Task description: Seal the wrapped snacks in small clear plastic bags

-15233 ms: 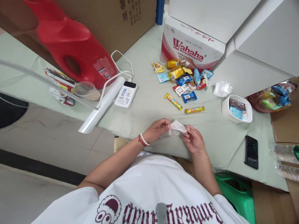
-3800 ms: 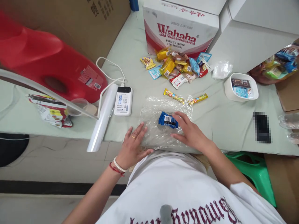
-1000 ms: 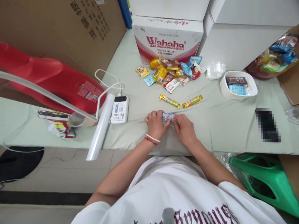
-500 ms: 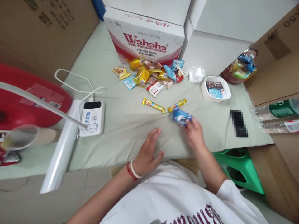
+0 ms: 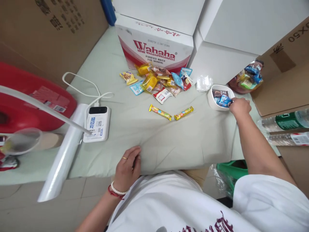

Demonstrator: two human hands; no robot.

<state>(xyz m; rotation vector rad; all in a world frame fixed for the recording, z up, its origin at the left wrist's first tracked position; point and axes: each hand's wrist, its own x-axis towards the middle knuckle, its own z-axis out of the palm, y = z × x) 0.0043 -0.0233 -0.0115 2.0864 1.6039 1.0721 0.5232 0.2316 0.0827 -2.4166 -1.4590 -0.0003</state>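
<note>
A: Head view, the only one: where's the blue packet?
B: In the mouth of the white container, toward its near side, in front of the dark brown packet. Whether it touches what lies under it, I can't tell.
A: And the right hand?
B: Just right of the container, reaching in over that rim. Thumb and fingers look pinched on the packet's right end, so the packet lies to the left of the hand.
A: Its long axis?
B: Roughly sideways, as far as it shows, from the hand toward the container's middle.
A: The left hand?
B: Well left of the container and closer to the body, by the edge of the counter. It's slack, fingers side by side, thumb a little apart, nothing seen in it.
A: So the right is nearer?
B: Clearly. I'd judge that packet against rim is the relation that counts. The two yellow sticks lie left of the container, clear of that arm.
</note>
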